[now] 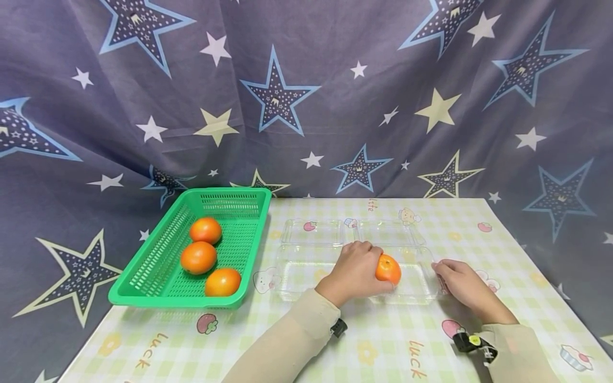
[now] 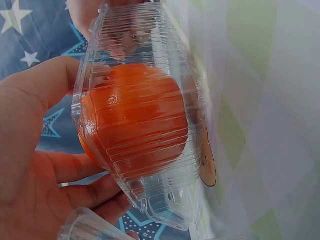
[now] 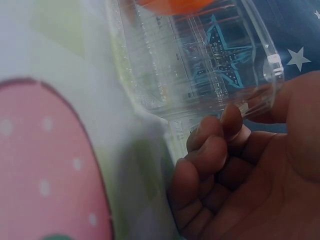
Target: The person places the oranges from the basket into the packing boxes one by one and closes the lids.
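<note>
steadying the clear container [image 1: 303, 274], it seems, the right hand [image 1: 463, 285] pinches one end while the left hand [image 1: 355, 269] grips an orange [image 1: 388, 269] inside with curled fingers.

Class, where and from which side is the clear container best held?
Pinch the clear container by its right rim, probably from the right, as the right hand does: that thin edge stands raised, while the left hand and orange crowd the middle.
</note>
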Available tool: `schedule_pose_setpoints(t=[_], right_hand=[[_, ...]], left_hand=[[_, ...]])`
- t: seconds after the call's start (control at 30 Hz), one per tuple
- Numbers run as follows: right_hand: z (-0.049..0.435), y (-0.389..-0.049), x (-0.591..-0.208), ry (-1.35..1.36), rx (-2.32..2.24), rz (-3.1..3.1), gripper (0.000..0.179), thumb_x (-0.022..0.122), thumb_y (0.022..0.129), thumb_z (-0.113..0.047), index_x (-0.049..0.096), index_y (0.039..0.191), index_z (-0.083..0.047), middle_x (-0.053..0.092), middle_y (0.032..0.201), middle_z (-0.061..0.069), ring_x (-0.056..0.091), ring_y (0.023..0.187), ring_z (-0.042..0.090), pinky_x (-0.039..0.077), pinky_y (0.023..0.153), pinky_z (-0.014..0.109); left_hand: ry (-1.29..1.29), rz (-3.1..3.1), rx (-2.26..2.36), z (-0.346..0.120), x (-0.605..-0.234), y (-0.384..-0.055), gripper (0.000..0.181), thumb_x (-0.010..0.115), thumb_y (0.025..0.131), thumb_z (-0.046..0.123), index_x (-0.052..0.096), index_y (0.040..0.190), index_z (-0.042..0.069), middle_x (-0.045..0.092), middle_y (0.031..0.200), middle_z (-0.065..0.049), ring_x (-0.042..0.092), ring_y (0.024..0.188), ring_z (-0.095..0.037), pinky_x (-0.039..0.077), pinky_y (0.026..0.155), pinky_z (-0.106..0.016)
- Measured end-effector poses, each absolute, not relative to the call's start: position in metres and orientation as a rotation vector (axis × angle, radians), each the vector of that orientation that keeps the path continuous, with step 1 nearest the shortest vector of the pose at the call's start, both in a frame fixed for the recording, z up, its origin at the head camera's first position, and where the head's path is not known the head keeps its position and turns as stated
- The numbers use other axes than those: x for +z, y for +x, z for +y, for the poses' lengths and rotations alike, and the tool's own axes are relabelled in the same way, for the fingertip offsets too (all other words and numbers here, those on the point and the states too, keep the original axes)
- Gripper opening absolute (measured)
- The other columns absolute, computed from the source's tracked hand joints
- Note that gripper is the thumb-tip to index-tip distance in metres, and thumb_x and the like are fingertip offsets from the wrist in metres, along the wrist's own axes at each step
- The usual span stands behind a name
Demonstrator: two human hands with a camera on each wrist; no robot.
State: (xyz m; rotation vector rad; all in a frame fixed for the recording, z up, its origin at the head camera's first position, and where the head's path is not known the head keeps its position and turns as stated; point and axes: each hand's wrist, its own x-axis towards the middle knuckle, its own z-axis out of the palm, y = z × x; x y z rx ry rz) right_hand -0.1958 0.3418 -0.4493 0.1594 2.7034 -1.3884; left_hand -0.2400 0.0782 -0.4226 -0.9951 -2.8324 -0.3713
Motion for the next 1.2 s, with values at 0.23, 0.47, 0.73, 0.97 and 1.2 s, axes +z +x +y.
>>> schedule_pose_setpoints(t=[0.23,0.47,0.73,0.97,1.2], right_hand=[[0.3422,-0.1957,-0.4482,0.171,-1.359,2.71,0.042,0.044,0.11,-0.034,0.052,0.083,-0.003,0.047,0.064,0.0,0.043,0.056,0.017,0.04,0.056,0.035],[0.3424,-0.1964,-0.4481,0.162,-1.357,2.718,0.042,0.043,0.11,-0.033,0.051,0.08,-0.005,0.047,0.063,0.0,0.042,0.055,0.017,0.039,0.055,0.035],[0.3427,-0.197,-0.4474,0.174,-1.361,2.713,0.042,0.043,0.11,-0.034,0.052,0.082,-0.004,0.046,0.064,0.0,0.042,0.055,0.016,0.039,0.054,0.035],[0.3422,-0.1966,-0.4475,0.174,-1.358,2.709,0.043,0.043,0.11,-0.034,0.053,0.084,-0.001,0.047,0.065,0.0,0.042,0.056,0.017,0.039,0.056,0.035],[0.3423,-0.1957,-0.4485,0.168,-1.349,2.712,0.044,0.043,0.11,-0.035,0.053,0.084,-0.001,0.047,0.064,0.0,0.043,0.056,0.017,0.04,0.056,0.035]], left_hand=[[-1.002,-2.844,-0.33,0.0786,-0.4241,-0.2405,0.057,0.072,0.08,0.062,0.068,0.117,0.019,0.059,0.099,0.008,0.052,0.094,-0.013,0.043,0.1,-0.04],[-1.022,-2.856,-0.29,0.0783,-0.4236,-0.2397,0.058,0.069,0.083,0.062,0.068,0.12,0.017,0.06,0.107,0.006,0.051,0.098,-0.013,0.043,0.101,-0.039],[-1.031,-2.858,-0.277,0.0789,-0.4252,-0.2398,0.061,0.069,0.084,0.063,0.068,0.122,0.016,0.06,0.107,0.006,0.05,0.1,-0.014,0.043,0.1,-0.037],[-1.033,-2.863,-0.267,0.0793,-0.4256,-0.2398,0.061,0.068,0.085,0.063,0.068,0.122,0.015,0.059,0.105,0.005,0.05,0.099,-0.014,0.043,0.096,-0.035],[-1.036,-2.885,-0.278,0.0801,-0.4236,-0.2382,0.064,0.068,0.086,0.061,0.063,0.127,0.012,0.059,0.108,0.003,0.049,0.102,-0.016,0.044,0.091,-0.032]])
